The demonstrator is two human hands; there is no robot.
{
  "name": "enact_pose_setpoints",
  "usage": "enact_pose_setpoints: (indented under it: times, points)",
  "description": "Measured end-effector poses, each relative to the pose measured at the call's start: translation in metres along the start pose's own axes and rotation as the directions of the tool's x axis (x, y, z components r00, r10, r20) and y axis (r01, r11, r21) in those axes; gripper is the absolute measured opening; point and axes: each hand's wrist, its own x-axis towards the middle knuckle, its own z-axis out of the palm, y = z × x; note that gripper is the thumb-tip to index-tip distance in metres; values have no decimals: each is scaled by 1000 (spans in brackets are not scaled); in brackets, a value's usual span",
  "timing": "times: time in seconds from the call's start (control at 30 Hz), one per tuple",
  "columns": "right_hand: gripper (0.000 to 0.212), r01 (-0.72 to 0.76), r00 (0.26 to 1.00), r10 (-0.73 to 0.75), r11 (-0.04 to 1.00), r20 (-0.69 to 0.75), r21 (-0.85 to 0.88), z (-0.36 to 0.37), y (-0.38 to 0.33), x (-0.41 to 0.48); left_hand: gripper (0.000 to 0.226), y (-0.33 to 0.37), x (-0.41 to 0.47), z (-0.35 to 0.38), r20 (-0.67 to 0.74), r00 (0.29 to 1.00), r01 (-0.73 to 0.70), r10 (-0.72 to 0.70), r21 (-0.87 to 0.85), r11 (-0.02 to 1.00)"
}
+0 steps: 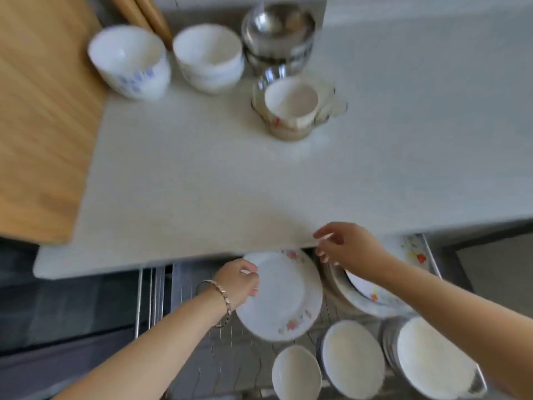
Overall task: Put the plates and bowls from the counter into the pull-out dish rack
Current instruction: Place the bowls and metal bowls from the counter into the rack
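Note:
My left hand (239, 281) grips the left rim of a white plate with a flower pattern (285, 298), held over the pull-out dish rack (219, 342). My right hand (346, 245) hovers near the counter's front edge above more plates (363, 295) standing in the rack, fingers loosely bent and holding nothing. Three white bowls (352, 359) sit at the rack's front right. On the counter (202, 183) stand a white bowl with blue marks (129, 59), stacked white bowls (209, 57), steel bowls (278, 33) and a small cup stack (291, 108).
A wooden cutting board (43, 111) covers the counter's left part, with wooden handles (147, 13) behind it. A flowered tray (415, 249) shows at the rack's far right. Dark cabinet fronts lie to the left and right of the rack.

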Motion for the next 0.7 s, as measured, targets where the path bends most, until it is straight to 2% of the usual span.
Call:
enact_pose_setpoints:
  times: [0.07,0.13,0.23,0.3,0.37,0.5,0.63,0.7]
  points:
    - [23,7,997,13,968,-80,250,-28,-37,14,17,28,-5,-25,-46,998,-45,45,1,999]
    - [30,-33,988,97,898,-122,438,-49,-69,37,21,47,-7,-43,-77,996,-53,52,-4,999]
    - [49,-189,969,247,694,18,694,-63,-100,77,18,63,-3,-59,-153,983,-98,100,20,995]
    - [55,-248,958,260,544,120,801,-61,-107,103,18,67,1,-64,-179,978,-111,111,12,994]
    - [50,-208,966,233,469,107,858,-55,-110,121,22,68,2,-68,-182,979,-100,94,-28,995]
    - [43,-35,990,142,360,-18,932,-39,-112,140,26,64,1,-69,-181,981,-92,74,-90,992]
    - [45,-16,992,122,391,-35,920,-33,-92,121,17,57,-7,-63,-178,981,-112,83,-157,981]
    - [44,-50,993,118,407,1,912,-28,-79,98,26,57,-15,-57,-142,985,-136,98,-284,949]
